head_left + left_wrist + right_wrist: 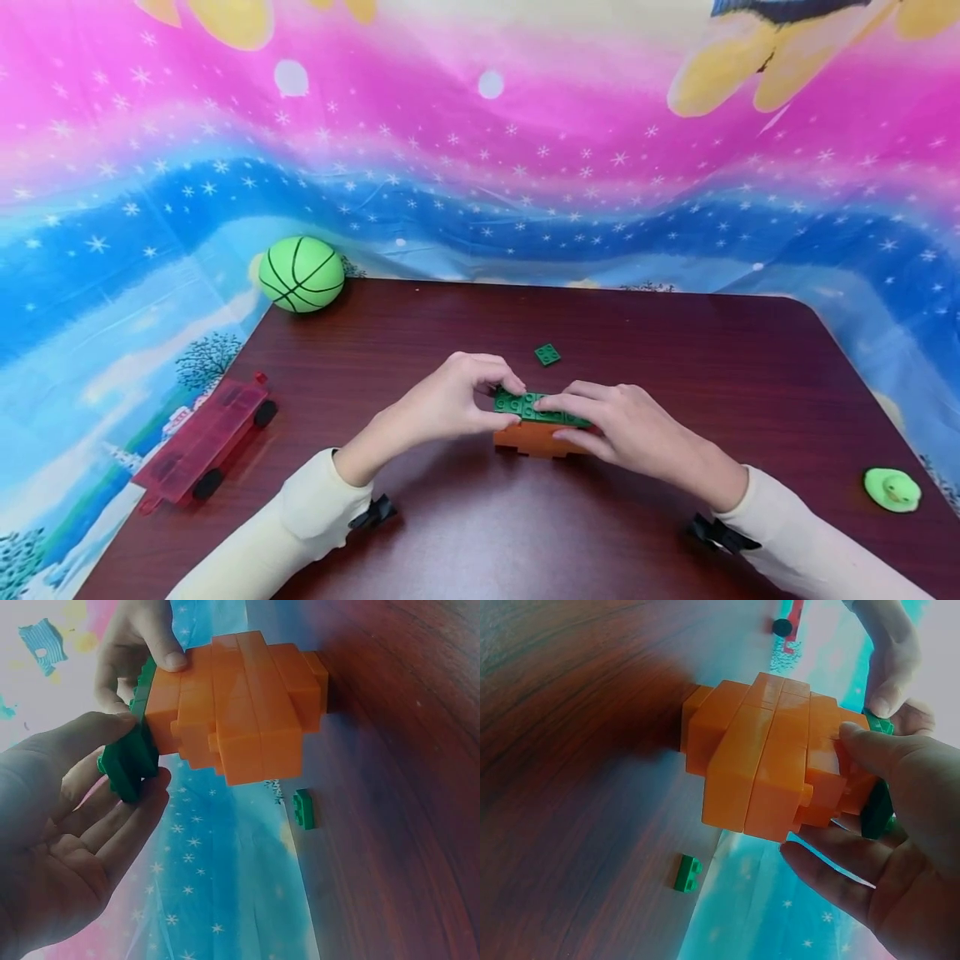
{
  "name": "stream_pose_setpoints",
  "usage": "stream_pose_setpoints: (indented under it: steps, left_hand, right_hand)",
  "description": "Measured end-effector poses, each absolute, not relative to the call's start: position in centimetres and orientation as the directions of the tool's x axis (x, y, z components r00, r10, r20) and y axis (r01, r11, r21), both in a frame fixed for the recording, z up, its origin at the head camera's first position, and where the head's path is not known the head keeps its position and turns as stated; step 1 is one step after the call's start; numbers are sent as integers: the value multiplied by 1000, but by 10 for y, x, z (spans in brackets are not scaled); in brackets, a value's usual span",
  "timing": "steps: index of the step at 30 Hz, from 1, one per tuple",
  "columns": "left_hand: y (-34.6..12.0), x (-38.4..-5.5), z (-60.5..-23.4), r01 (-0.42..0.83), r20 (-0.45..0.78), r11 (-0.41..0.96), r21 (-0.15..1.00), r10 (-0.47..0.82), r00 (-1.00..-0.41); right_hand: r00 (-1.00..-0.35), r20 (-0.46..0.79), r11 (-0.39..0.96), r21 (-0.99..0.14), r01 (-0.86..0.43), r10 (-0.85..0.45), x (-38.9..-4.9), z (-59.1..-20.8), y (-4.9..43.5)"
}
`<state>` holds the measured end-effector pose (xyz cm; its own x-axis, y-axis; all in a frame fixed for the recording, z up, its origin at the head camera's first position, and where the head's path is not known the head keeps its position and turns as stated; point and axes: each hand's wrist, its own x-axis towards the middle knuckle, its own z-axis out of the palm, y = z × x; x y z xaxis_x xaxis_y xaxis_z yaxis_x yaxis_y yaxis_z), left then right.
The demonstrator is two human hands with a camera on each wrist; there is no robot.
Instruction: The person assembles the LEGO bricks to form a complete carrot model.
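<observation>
A stepped build of orange toy bricks [528,438] stands on the table in front of me, with green bricks [512,403] forming its top layer. My left hand [448,402] pinches the green brick [129,759] at the left end, thumb on the near side and fingers behind. From the right, my right hand [632,422] grips the build. Its thumb presses the near orange face, an index finger lies over the green studs, and other fingers reach round the far side in the right wrist view.
Behind the build lies a loose green brick [547,355]. A red toy trailer [206,442] with black wheels is at the left edge, and a green ball [302,275] sits at the far left corner. A green toy duck [892,490] rests near the right edge. A snowflake-patterned cloth [487,179] hangs behind.
</observation>
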<state>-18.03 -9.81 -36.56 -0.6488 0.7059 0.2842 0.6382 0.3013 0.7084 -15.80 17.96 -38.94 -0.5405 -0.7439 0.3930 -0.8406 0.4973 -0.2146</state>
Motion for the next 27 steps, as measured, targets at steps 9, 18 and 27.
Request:
stream_pose_setpoints:
  steps: [9,18,27]
  left_hand:
    - [-86,-180,-363,695,253,388,606,734,-631]
    - [-82,-178,-358,702,152,477,529,760,-632]
    - [-62,-176,-356,778,198,450,439,796,-572]
  right_hand:
    - [-726,163,556,-538,-633,-668,-170,-369,190]
    - [-779,2,716,-392,-577,-626,-252,-401,189]
    - [-696,67,645,-323,-693,-715,-283,-427,168]
